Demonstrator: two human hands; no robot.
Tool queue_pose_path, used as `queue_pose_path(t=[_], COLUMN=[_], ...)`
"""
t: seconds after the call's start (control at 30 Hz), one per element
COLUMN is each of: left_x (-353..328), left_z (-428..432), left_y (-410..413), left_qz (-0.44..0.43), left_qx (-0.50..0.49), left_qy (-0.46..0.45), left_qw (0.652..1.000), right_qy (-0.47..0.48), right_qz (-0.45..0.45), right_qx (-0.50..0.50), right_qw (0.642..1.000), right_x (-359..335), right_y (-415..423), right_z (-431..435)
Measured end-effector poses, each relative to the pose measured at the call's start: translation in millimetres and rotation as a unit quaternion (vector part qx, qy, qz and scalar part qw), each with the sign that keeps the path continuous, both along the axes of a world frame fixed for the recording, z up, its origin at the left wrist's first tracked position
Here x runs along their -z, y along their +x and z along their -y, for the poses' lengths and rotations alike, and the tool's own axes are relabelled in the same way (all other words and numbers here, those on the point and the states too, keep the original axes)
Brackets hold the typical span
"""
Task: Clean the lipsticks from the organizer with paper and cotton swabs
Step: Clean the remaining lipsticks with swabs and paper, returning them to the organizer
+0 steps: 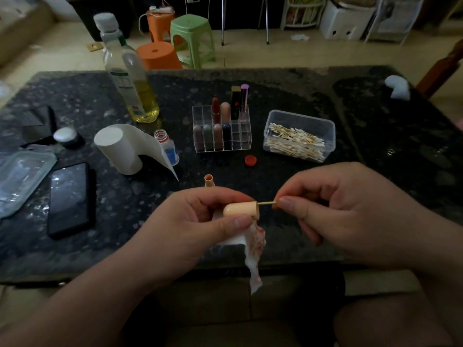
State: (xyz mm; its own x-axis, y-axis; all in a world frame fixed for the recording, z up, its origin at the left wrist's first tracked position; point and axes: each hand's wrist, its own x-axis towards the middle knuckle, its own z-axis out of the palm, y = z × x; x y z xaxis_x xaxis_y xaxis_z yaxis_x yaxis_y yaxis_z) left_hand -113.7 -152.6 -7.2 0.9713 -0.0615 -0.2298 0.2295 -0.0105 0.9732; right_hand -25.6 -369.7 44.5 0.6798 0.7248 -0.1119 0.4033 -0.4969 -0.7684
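Observation:
My left hand (pixel 200 221) grips a peach lipstick cap (pixel 240 210) lying sideways, together with a crumpled, red-stained piece of paper (pixel 254 249) that hangs below it. My right hand (pixel 333 209) pinches a cotton swab (pixel 266 203) whose tip sits inside the cap's open end. The peach lipstick base (pixel 209 180) stands on the table just behind my left hand. Farther back, the clear organizer (pixel 241 144) holds several lipsticks. To its right is a clear box of cotton swabs (pixel 299 136).
A paper roll (pixel 120 149) lies left of the organizer beside a small open bottle (pixel 167 146); its red cap (pixel 250 160) lies nearby. A tall oil bottle (pixel 130 78), a phone (pixel 69 199) and a clear lidded container (pixel 22 176) occupy the left. Stools stand beyond the dark table (pixel 375 171).

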Motion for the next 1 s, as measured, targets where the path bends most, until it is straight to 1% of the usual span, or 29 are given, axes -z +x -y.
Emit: queue_pose_path(t=[0.1, 0.2, 0.27, 0.37, 0.43, 0.5, 0.6, 0.67, 0.73, 0.8, 0.87, 0.93, 1.0], left_x=[1.7, 4.7, 5.4, 3.3, 0.3, -1.2, -1.4, -0.7, -0.5, -0.4, -0.6, -1.2, -1.4], left_z=[-1.4, -3.6, -4.3, -2.6, -2.2, -3.2, -3.6, -3.6, -4.0, -4.9, -5.0, -4.3, -4.7], left_y=[1.3, 1.2, 0.0, -0.9, -0.9, -1.0, -1.6, -2.4, -3.1, -3.5, -4.1, -4.3, -3.9], left_qz=[0.002, 0.008, 0.009, 0.007, 0.004, 0.004, 0.003, 0.004, 0.007, 0.009, 0.010, 0.013, 0.017], left_qx=[-0.005, -0.010, -0.002, 0.001, -0.006, -0.002, -0.002, -0.005, -0.002, 0.004, 0.013, 0.014, 0.009], left_qy=[0.006, 0.013, 0.016, 0.013, 0.009, 0.027, 0.039, 0.033, 0.034, 0.038, 0.043, 0.045, 0.048], left_qw=[1.000, 1.000, 1.000, 1.000, 1.000, 1.000, 0.999, 0.999, 0.999, 0.999, 0.999, 0.999, 0.999], right_qy=[-0.052, -0.097, -0.080, -0.002, 0.029, 0.042, 0.012, -0.029, -0.057, -0.057, -0.027, 0.018, 0.046], right_qz=[0.040, 0.017, -0.023, -0.090, -0.085, -0.051, 0.019, 0.038, 0.029, 0.004, -0.035, -0.073, -0.076], right_qx=[-0.002, -0.032, -0.054, -0.052, -0.038, -0.028, -0.023, -0.027, -0.040, -0.064, -0.086, -0.082, -0.065], right_qw=[0.998, 0.995, 0.995, 0.995, 0.995, 0.997, 0.999, 0.998, 0.997, 0.996, 0.995, 0.994, 0.994], right_x=[-0.4, -4.0, -5.6, -6.2, -4.1, 0.3, 4.6, 3.6, 2.8, 2.9, 2.5, 2.9, 4.6], right_y=[-0.9, -1.2, -0.3, 0.5, 0.9, 1.5, 2.5, 1.3, 0.3, 0.8, 1.0, 2.0, 3.7], right_z=[-3.1, -4.9, -3.4, -0.9, 0.1, 1.0, 0.0, -3.6, -5.5, -4.8, -3.6, -1.7, -0.5])
